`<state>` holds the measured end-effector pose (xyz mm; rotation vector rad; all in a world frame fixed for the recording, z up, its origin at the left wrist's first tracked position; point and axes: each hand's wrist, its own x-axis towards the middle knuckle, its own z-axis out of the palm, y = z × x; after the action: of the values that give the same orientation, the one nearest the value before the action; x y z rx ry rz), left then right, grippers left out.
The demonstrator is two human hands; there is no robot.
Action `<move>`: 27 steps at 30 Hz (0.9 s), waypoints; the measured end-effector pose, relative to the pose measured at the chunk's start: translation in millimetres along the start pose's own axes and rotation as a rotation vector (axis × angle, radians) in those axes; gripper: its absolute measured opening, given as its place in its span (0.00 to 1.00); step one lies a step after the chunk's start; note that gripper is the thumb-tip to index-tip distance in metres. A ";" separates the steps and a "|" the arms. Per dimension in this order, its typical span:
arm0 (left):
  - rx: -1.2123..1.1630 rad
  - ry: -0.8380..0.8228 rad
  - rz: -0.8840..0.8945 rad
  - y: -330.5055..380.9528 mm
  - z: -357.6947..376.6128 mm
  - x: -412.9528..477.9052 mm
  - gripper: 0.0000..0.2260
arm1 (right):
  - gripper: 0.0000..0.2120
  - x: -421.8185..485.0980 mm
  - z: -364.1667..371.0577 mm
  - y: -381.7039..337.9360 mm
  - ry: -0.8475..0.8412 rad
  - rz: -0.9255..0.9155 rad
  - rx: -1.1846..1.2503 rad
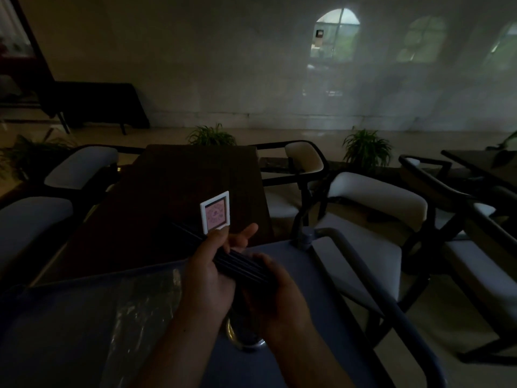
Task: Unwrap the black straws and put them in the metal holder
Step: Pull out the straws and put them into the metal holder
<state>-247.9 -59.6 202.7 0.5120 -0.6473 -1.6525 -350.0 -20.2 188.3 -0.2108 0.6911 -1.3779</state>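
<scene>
Two hands meet over the near table (293, 264), and both are mine. Seen from the head camera, my left hand (208, 278) is curled around a bundle of black straws (237, 263), thumb lying along the top and fingers wrapped underneath, so that grip is closed on them. My right hand (275, 292) is cupped around the near end of the same bundle, fingers folded over it, also closed on the straws. The straws run at a slant from my right palm up and to the left, their far ends sticking out past my left hand toward a small white-framed sign (214, 212). That sign stands upright on the dark wooden table (179, 191) beyond, and its pink square faces me.

Below my wrists, partly hidden by them, a shiny curved metal rim shows on the near table; I take it for the metal holder (240, 337), though the light is too dim to be sure. The straws are above it, not in it. To the left of my left forearm a crinkled sheet of clear plastic wrap (140, 312) lies flat on the near table.

White-cushioned chairs (372, 203) stand around the tables, and potted plants (365, 148) sit by the far wall.
</scene>
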 end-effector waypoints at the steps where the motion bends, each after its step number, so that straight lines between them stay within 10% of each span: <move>1: 0.029 0.000 0.015 3.5 0.4 -0.5 0.08 | 0.09 1.7 -4.3 -3.0 0.074 -0.084 -0.191; 4: 0.290 0.023 0.093 9.7 6.0 2.4 0.13 | 0.07 -3.4 -2.1 -19.3 0.081 -0.459 -0.755; 9: 0.829 -0.022 0.112 8.0 16.2 -14.7 0.03 | 0.28 -14.4 24.9 -26.0 -0.250 -0.475 -1.091; 15: 1.212 0.052 0.023 -1.8 31.0 -15.4 0.14 | 0.09 -11.7 29.9 -23.0 -0.169 -0.463 -0.824; 20: 1.789 -0.013 0.165 -9.8 23.1 -12.0 0.10 | 0.18 -9.4 22.2 -18.8 -0.064 -0.334 -0.583; 27: 1.934 -0.087 0.291 -17.0 15.5 -13.1 0.12 | 0.18 -9.1 16.9 -9.6 0.048 -0.325 -0.512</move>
<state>-268.2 -42.7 202.7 1.5297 -2.1712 -0.2822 -348.7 -17.8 209.6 -0.7235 1.0795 -1.4936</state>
